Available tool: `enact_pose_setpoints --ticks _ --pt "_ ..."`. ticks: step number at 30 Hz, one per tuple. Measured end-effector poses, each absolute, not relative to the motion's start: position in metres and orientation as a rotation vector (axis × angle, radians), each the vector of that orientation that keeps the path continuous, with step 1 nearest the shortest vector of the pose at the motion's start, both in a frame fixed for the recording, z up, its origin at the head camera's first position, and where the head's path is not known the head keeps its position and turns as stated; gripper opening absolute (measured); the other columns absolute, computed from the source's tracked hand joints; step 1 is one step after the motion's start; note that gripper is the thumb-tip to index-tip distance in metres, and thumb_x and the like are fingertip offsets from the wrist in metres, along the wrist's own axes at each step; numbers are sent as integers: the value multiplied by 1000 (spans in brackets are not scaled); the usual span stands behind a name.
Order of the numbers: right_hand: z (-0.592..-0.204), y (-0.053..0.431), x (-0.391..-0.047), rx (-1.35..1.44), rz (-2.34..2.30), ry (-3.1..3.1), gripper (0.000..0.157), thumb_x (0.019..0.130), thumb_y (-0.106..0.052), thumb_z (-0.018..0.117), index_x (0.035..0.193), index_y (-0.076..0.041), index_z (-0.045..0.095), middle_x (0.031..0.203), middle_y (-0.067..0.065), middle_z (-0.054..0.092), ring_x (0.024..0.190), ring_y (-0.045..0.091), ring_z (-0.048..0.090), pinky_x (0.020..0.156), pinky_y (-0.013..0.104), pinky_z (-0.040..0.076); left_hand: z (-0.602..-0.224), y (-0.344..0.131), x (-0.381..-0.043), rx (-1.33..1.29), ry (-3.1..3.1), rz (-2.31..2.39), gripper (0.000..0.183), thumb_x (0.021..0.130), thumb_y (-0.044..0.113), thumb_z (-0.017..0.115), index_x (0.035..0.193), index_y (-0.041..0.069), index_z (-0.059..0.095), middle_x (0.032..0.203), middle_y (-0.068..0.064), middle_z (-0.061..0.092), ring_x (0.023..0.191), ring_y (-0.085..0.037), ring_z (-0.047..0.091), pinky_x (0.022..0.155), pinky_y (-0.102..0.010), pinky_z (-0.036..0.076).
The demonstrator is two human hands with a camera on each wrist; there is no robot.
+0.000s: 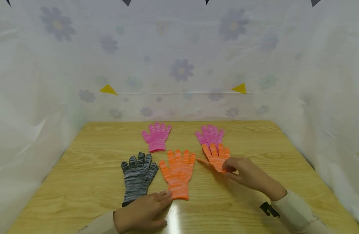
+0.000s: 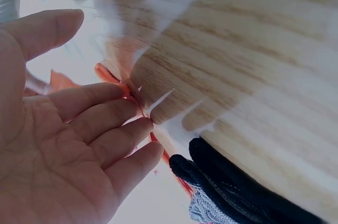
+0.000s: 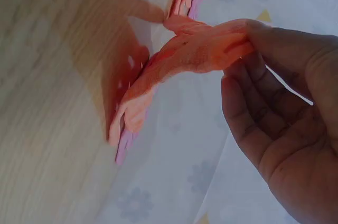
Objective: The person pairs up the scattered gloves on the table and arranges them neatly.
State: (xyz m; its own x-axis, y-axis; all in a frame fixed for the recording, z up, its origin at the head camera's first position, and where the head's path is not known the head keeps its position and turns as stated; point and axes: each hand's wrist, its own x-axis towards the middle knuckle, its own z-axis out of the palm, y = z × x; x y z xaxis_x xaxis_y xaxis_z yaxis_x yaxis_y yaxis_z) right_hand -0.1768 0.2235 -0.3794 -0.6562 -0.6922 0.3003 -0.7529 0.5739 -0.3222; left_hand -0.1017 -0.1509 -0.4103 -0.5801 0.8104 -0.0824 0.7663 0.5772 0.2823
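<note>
My right hand (image 1: 249,175) pinches the cuff of an orange knit glove (image 1: 217,157) between thumb and forefinger. In the right wrist view, the cuff of this orange glove (image 3: 190,52) is raised off the table while its finger end hangs down toward the surface. A second orange glove (image 1: 179,175) lies flat, fingers pointing away. My left hand (image 1: 145,209) rests beside its cuff, the fingertips touching the cuff's left corner. Seen from the left wrist, the left hand's fingers (image 2: 105,123) are nearly straight. A grey-black striped glove (image 1: 137,177) lies left of it, its cuff partly behind the left hand.
Two pink gloves lie toward the back, one left (image 1: 157,138) and one right (image 1: 211,135), the right one partly covered by the raised orange glove. The wooden table (image 1: 89,175) meets a flower-patterned sheet (image 1: 156,104) behind, with pale sheeting at both sides.
</note>
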Motion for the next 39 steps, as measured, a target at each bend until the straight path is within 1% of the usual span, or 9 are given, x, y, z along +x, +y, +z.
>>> enact_pose_setpoints --ticks 8,13,15,18,22,24,30,34,39 --pt "-392 209 -163 1317 689 -2761 14 83 -5 72 87 -16 64 77 -14 57 64 -6 47 54 16 45 -411 -150 -103 1302 2602 319 64 94 43 56 143 5 43 146 -12 44 133 -26 44 102 -40 44" --pt "-384 215 -167 1032 649 -2659 13 83 -4 72 89 -13 64 74 -12 57 61 -5 47 52 17 44 -413 -151 -103 1332 2612 321 63 94 41 56 143 3 44 145 -13 45 131 -28 46 101 -40 45" --pt "-377 220 -170 917 625 -2574 17 80 -2 74 89 -13 64 76 -11 58 62 -4 49 52 18 46 -413 -151 -104 1341 2616 326 62 93 40 57 142 3 45 144 -13 46 130 -29 47 100 -41 45" --pt "-364 226 -167 874 614 -2484 23 76 1 76 90 -12 64 78 -9 60 63 -2 52 53 20 48 -413 -151 -104 1331 2607 343 62 93 40 58 142 4 45 144 -13 46 130 -29 47 101 -41 45" --pt "-359 226 -156 1008 644 -2446 30 71 3 79 91 -14 63 80 -10 60 64 -4 52 53 18 49 -411 -151 -104 1320 2590 349 62 93 40 58 142 4 45 145 -13 46 131 -29 46 101 -41 45" --pt "-365 222 -149 1110 661 -2465 30 72 2 79 91 -15 63 80 -12 60 64 -6 51 53 15 47 -411 -150 -104 1319 2588 345 62 93 40 58 142 4 45 144 -13 46 131 -29 46 101 -41 45" --pt "-395 208 -137 1381 699 -2698 10 87 -13 71 88 -20 62 77 -16 54 62 -9 42 52 10 40 -408 -149 -104 1266 2572 341 63 93 41 58 143 6 45 145 -12 45 132 -27 45 102 -40 44" --pt "-409 202 -137 1415 697 -2784 3 89 -20 69 90 -20 66 78 -18 54 60 -8 37 52 11 38 -408 -149 -103 1268 2565 344 63 93 42 58 143 6 45 145 -12 45 131 -27 46 100 -40 45" --pt "-412 196 -140 1366 653 -2838 6 89 -20 68 94 -16 70 83 -14 60 63 -6 46 56 14 44 -408 -151 -103 1286 2564 353 63 94 43 57 143 6 44 146 -12 44 132 -27 45 100 -41 45"
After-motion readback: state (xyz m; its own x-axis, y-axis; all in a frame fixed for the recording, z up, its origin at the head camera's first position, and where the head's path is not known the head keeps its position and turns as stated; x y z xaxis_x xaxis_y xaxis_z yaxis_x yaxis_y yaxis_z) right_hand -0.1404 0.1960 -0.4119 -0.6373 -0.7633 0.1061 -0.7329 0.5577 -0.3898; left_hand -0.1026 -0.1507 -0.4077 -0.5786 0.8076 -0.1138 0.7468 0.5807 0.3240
